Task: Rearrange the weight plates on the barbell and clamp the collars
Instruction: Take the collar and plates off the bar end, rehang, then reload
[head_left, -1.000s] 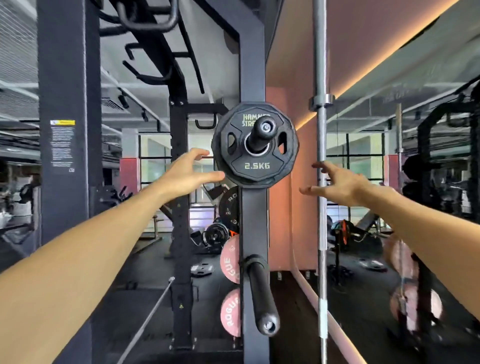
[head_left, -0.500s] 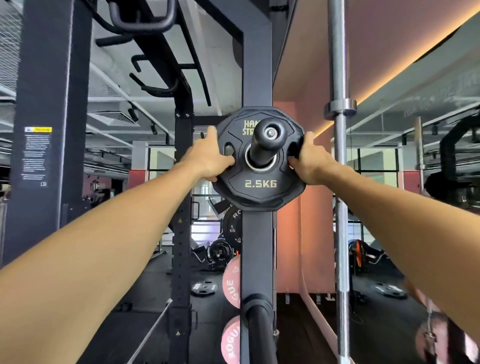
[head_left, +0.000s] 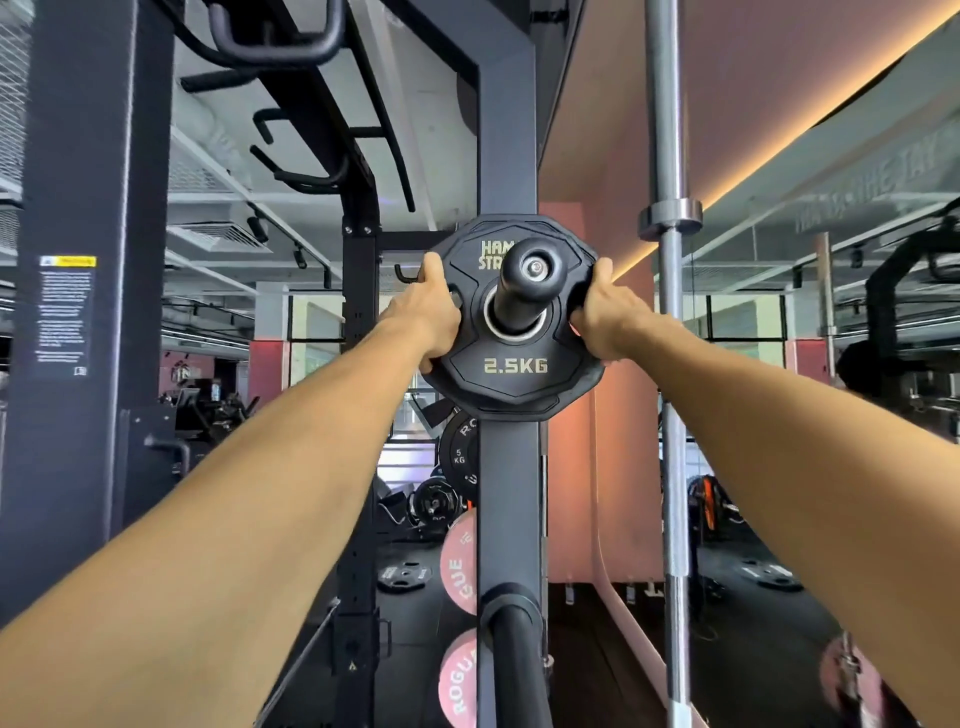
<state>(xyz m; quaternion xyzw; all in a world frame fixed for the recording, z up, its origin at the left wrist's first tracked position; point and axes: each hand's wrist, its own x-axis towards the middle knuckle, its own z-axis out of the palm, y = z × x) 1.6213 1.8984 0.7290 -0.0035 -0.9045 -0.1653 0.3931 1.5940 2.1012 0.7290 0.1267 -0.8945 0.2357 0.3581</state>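
Observation:
A black 2.5 kg weight plate (head_left: 514, 387) hangs on a black storage peg (head_left: 530, 280) of the rack upright (head_left: 509, 130), at arm's length in front of me. My left hand (head_left: 423, 317) grips the plate's left edge, thumb on top and fingers in its left grip hole. My right hand (head_left: 605, 317) grips the right edge the same way. A steel barbell (head_left: 672, 415) stands upright just right of the rack, its shaft collar (head_left: 670, 218) above my right hand.
A second bare storage peg (head_left: 514, 654) juts toward me low on the upright. Pink plates (head_left: 460, 561) and a black 5 kg plate (head_left: 460, 457) hang behind it. Loose plates (head_left: 402, 574) lie on the dark floor. A wide black post (head_left: 83, 260) stands at left.
A second ago both hands were open and reaching toward the plate. They closed round its two sides half a second ago and still hold it; the view has moved closer.

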